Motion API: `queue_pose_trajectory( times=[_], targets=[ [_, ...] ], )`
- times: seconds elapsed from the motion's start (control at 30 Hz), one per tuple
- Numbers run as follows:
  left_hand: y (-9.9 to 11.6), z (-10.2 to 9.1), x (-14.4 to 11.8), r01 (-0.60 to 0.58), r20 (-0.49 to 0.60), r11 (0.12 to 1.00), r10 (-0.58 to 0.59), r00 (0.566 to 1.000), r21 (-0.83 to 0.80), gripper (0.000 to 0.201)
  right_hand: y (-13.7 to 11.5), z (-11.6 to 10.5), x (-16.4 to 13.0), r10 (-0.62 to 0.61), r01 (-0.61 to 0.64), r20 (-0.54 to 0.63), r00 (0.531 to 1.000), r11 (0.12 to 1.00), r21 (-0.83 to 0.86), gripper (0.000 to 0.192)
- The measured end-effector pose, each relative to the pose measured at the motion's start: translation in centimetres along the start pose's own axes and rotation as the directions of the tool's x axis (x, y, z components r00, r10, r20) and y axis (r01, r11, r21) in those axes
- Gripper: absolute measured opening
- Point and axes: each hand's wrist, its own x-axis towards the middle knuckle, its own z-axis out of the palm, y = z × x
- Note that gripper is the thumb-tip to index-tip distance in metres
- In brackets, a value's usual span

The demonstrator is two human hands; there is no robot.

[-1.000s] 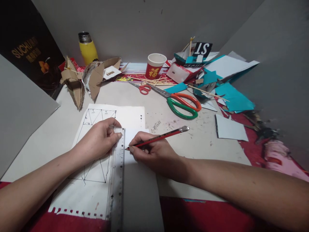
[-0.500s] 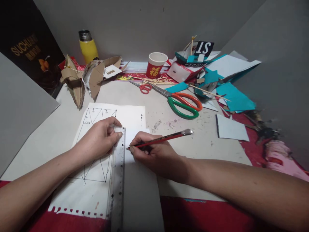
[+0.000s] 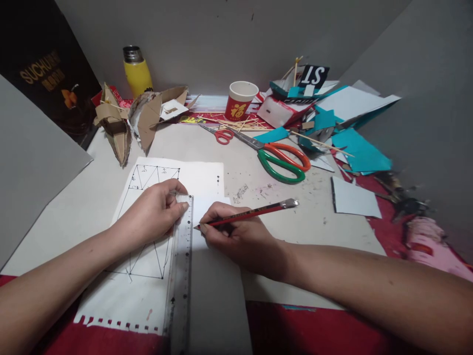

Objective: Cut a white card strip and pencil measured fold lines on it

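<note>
My left hand presses down on the top end of a clear plastic ruler, which lies lengthwise across a white sheet with a drawn triangle pattern. My right hand grips a red pencil, its tip touching the ruler's right edge on a plain white sheet. The pencil's metal end points to the right and away from me.
Large green and orange scissors and small red scissors lie beyond the sheets. A red paper cup, a yellow flask, cardboard models, wooden sticks and teal paper scraps crowd the back. Grey boards stand at both sides.
Both hands stay in place on the ruler and pencil. The pencil's far end has swung slightly to the right, and the view has shifted a little.
</note>
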Motion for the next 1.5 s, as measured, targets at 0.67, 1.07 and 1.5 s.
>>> queue_pose_trajectory(
  times=[0.67, 1.07, 1.5],
  targets=[
    [-0.2, 0.0, 0.0, -0.011, -0.003, 1.000, 0.011, 1.000, 0.003, 0.010, 0.3, 0.2, -0.1, 0.014, -0.014, -0.014, 1.000, 1.000, -0.003, 0.011],
    [-0.2, 0.0, 0.0, -0.006, -0.014, 1.000, 0.006, 1.000, 0.016, 0.010, 0.3, 0.2, 0.0, 0.014, -0.014, -0.019, 1.000, 1.000, 0.005, 0.011],
    [-0.8, -0.1, 0.1, -0.023, 0.003, 1.000, 0.023, 1.000, -0.002, 0.012, -1.7, -2.2, 1.4, 0.405, -0.295, -0.030, 0.914, 0.714, 0.635, 0.017]
  ],
)
